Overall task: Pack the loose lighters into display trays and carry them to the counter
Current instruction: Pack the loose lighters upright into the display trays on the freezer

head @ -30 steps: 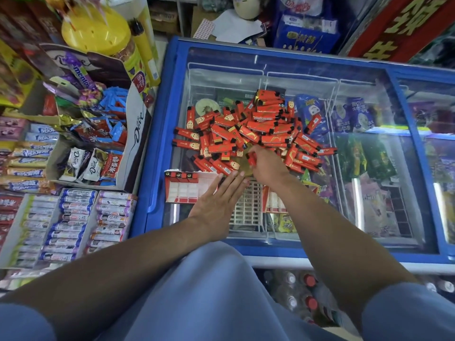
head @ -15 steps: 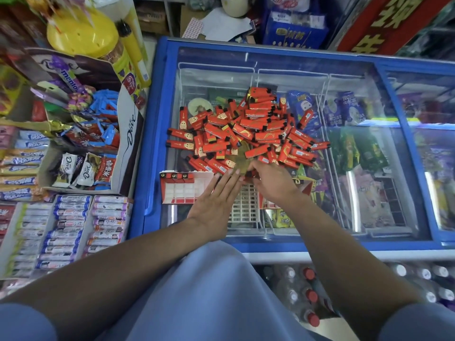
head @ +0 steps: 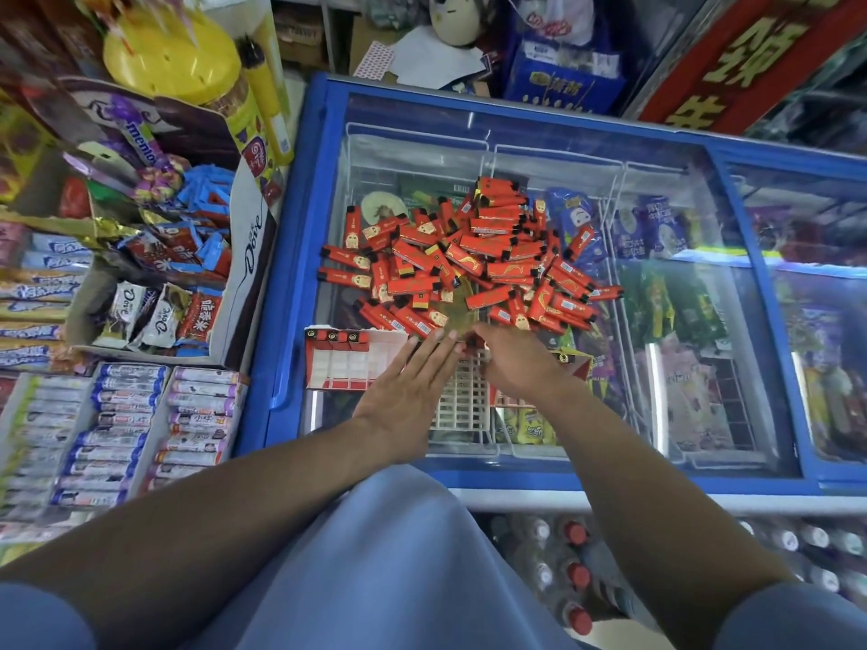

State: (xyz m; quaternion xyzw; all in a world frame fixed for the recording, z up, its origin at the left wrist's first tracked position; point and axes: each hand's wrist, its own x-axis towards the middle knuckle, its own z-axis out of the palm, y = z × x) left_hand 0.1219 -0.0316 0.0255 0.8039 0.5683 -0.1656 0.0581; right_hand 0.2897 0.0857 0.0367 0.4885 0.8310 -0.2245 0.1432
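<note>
A heap of loose red lighters (head: 483,260) lies on the glass lid of a blue chest freezer (head: 288,283). In front of the heap a red and white display tray (head: 347,368) holds a few lighters along its far row. Beside it sits a white grid tray (head: 462,401), which my hands partly cover. My left hand (head: 403,396) lies flat across the two trays with straight fingers and holds nothing. My right hand (head: 520,363) is curled over the grid tray's far edge, and a bit of red lighter shows at its fingertips.
A Dove chocolate box (head: 248,265) and racks of candy rolls (head: 122,429) crowd the left side against the freezer. Bottles with red caps (head: 572,574) stand below the freezer's front edge. The glass to the right of the heap is bare.
My right hand has drawn back from the heap of lighters to the far edge of the grid tray. My left hand has stayed flat on the trays.
</note>
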